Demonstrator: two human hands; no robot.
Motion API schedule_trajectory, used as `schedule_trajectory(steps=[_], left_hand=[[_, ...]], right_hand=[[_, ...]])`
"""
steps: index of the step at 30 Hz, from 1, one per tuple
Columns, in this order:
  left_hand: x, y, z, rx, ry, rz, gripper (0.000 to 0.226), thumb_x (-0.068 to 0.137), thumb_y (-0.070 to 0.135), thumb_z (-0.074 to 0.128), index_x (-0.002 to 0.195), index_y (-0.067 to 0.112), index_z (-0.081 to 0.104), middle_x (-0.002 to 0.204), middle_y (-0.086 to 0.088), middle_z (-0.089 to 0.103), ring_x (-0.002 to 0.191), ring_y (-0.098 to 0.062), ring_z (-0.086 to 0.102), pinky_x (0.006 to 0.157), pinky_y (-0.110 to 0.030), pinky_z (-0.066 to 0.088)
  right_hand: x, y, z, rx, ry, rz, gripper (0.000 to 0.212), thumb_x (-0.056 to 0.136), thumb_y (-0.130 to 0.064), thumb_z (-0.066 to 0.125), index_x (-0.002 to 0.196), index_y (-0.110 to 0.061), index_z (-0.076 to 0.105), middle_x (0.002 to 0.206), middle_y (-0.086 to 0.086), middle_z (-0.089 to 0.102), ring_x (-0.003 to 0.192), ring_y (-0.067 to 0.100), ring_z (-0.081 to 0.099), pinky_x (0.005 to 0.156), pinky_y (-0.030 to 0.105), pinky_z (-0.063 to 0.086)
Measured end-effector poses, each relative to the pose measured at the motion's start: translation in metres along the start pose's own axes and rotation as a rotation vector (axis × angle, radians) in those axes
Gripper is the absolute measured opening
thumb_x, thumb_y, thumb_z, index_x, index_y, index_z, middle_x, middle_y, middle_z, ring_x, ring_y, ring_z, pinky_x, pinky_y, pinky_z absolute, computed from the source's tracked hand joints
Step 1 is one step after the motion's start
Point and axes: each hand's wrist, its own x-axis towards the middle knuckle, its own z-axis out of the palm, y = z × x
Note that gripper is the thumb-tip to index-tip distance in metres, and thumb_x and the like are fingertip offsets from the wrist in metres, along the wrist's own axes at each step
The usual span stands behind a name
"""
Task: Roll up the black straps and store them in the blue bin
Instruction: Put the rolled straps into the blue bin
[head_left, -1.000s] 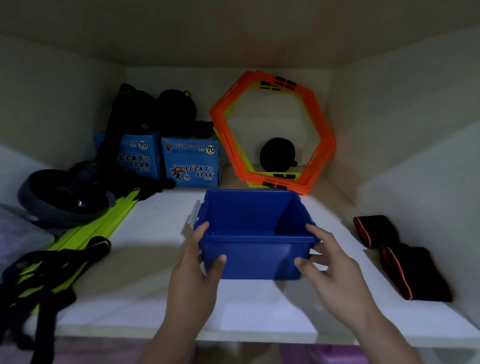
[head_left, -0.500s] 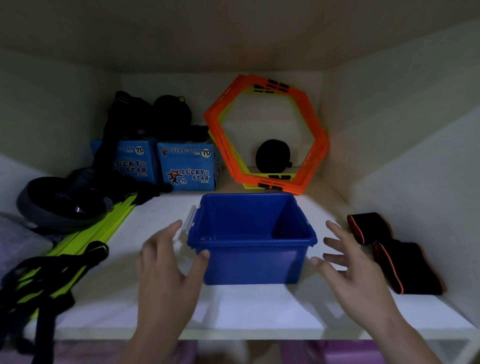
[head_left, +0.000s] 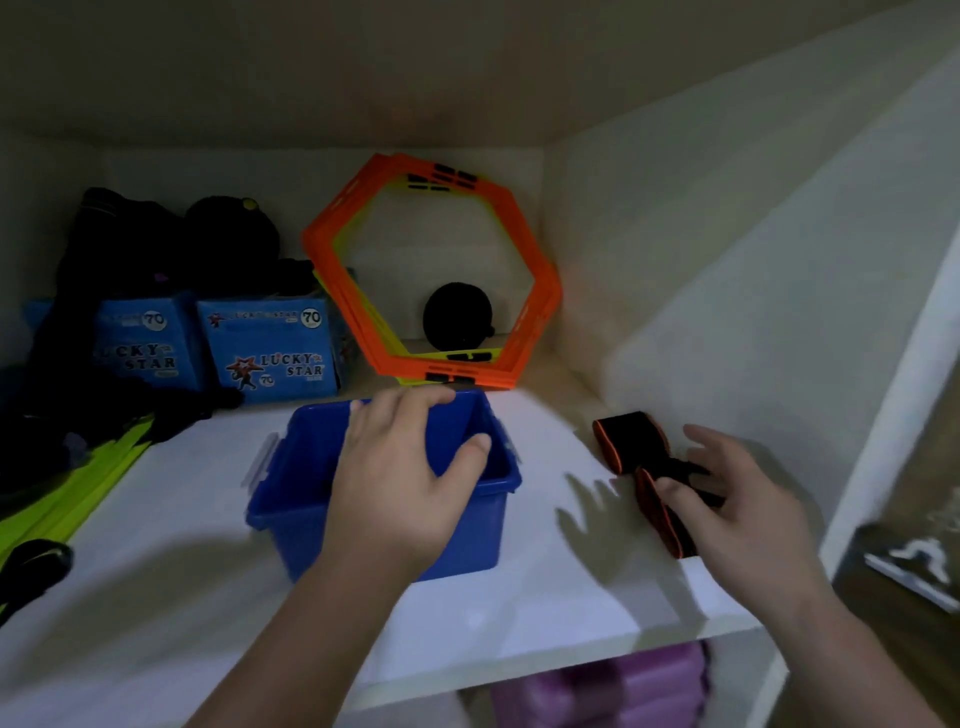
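Head camera shows my left hand (head_left: 400, 467) spread over the open top of the blue bin (head_left: 311, 514), fingertips at its far rim, holding nothing. I judge it is there to steady the bin for loading. My right hand (head_left: 737, 499) is open too, fingers splayed, thumb at the nearer of the two black straps (head_left: 626, 436), nothing gripped yet. They lie on the shelf (head_left: 182, 597) right of the bin, apart from it, by the side wall, so the carry across should be short.
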Motion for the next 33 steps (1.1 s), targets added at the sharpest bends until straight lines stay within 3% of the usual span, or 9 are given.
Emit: schedule_trajectory(steps=[3,5,7,10,14,18,21,26,33], left_hand=[[0.013,0.026,0.028,-0.015,-0.057,0.062,0.043,0.088,0.057,0.054,0.125,0.037,0.054,0.125,0.017,0.049,0.126,-0.015,0.044,0.108,-0.042,0.041],[0.019,0.043,0.049,-0.031,-0.077,0.118,0.043,0.089,0.055,0.055,0.126,0.035,0.055,0.128,0.014,0.051,0.133,-0.017,0.04,0.113,-0.044,0.037],[0.024,0.058,0.069,-0.034,-0.088,0.194,0.044,0.09,0.054,0.056,0.128,0.032,0.056,0.131,0.012,0.051,0.133,-0.017,0.04,0.113,-0.039,0.037],[0.028,0.08,0.107,-0.047,-0.158,0.268,0.044,0.09,0.047,0.059,0.13,0.027,0.056,0.131,0.009,0.051,0.127,-0.013,0.042,0.102,-0.03,0.04],[0.031,0.089,0.172,-0.048,-0.339,0.184,0.046,0.089,0.043,0.06,0.13,0.022,0.057,0.129,-0.001,0.056,0.126,-0.024,0.044,0.103,-0.036,0.041],[0.029,0.075,0.225,0.047,-0.46,0.086,0.05,0.09,0.047,0.059,0.13,0.016,0.058,0.126,-0.011,0.063,0.12,-0.033,0.051,0.097,-0.039,0.042],[0.027,0.064,0.252,0.082,-0.464,0.066,0.048,0.091,0.049,0.056,0.125,0.015,0.059,0.119,-0.014,0.067,0.112,-0.037,0.056,0.089,-0.041,0.045],[0.025,0.06,0.269,0.107,-0.494,0.077,0.047,0.096,0.049,0.049,0.133,0.022,0.053,0.12,-0.01,0.07,0.113,-0.034,0.058,0.086,-0.038,0.045],[0.025,0.064,0.274,-0.013,-0.528,0.022,0.047,0.087,0.041,0.056,0.131,0.023,0.058,0.12,-0.008,0.071,0.114,-0.032,0.061,0.09,-0.036,0.048]], right_hand=[[0.004,0.015,-0.015,-0.077,0.007,0.009,0.053,0.09,-0.03,0.071,0.139,-0.032,0.052,0.123,-0.007,0.064,0.111,0.017,0.062,0.09,0.031,0.048],[0.007,0.024,-0.022,-0.113,0.019,0.013,0.053,0.089,-0.033,0.07,0.139,-0.032,0.052,0.128,-0.003,0.064,0.117,0.019,0.062,0.095,0.036,0.051],[0.01,0.031,-0.024,-0.158,0.014,0.001,0.053,0.089,-0.035,0.069,0.139,-0.031,0.052,0.126,-0.005,0.063,0.118,0.02,0.062,0.096,0.039,0.053],[0.016,0.043,-0.02,-0.233,-0.014,-0.041,0.047,0.091,-0.029,0.066,0.136,-0.027,0.053,0.115,-0.011,0.06,0.114,0.022,0.064,0.092,0.035,0.052],[0.029,0.06,-0.01,-0.354,-0.085,-0.033,0.044,0.095,-0.026,0.059,0.138,-0.024,0.051,0.122,-0.001,0.067,0.111,0.026,0.065,0.08,0.026,0.042],[0.041,0.071,0.001,-0.41,-0.136,-0.029,0.049,0.096,-0.027,0.056,0.144,-0.019,0.048,0.132,0.006,0.064,0.116,0.026,0.064,0.094,0.035,0.051],[0.045,0.077,0.009,-0.44,-0.118,-0.021,0.045,0.097,-0.026,0.054,0.141,-0.015,0.051,0.131,0.007,0.065,0.116,0.026,0.064,0.096,0.037,0.052],[0.044,0.087,0.017,-0.508,-0.078,-0.02,0.045,0.1,-0.027,0.048,0.143,-0.014,0.05,0.134,0.005,0.064,0.118,0.024,0.064,0.099,0.036,0.051],[0.038,0.107,0.027,-0.54,-0.096,0.0,0.038,0.093,-0.016,0.053,0.129,-0.009,0.061,0.111,0.01,0.071,0.092,0.027,0.07,0.074,0.036,0.057]])
